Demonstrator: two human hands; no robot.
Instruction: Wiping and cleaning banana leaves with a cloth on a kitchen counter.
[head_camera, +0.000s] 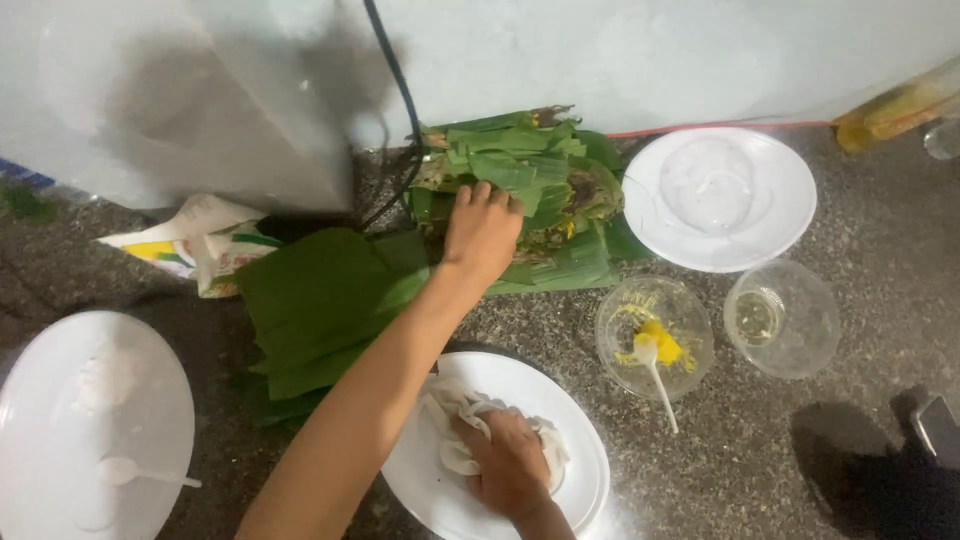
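1. The stack of folded leaf strips (520, 190) lies against the far wall, its long axis running left to right; the left hand (482, 232) is laid on its near edge, fingers spread flat (nothing pinched).
2. The right hand (508, 462) is pressed on white dough pieces (450, 420) in the near plate (575, 420), well apart from the stack.

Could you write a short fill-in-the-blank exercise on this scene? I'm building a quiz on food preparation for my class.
1. The left hand rests on a stack of cut green ____ strips by the wall.
2. The right hand presses on white dough lying on a white ____.
3. The clear bowl with the yellow filling holds a white ____.
4. The broad leaves lie to the ____ of the strip stack.

Missing words: leaf; plate; spoon; left
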